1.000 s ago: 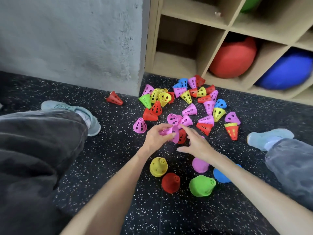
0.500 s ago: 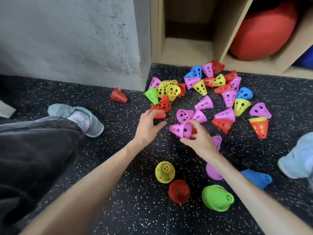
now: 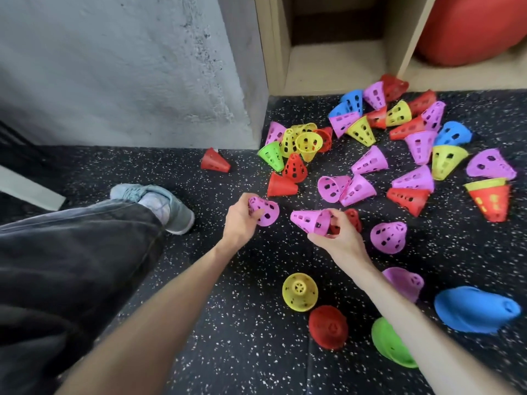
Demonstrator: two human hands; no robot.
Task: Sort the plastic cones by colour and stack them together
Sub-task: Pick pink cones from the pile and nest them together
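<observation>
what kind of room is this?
Probably a gym or playroom: speckled rubber floor, wooden cubby shelf holding a big red ball, and perforated plastic cones scattered about.

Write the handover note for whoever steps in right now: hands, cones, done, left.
Left hand grips one pink cone. Right hand holds a pink cone on its side.
Started stacks stand near the person: yellow, red, green, blue, pink.
Left: the mixed pile by the shelf, plus a stray red cone by the wall.
</observation>
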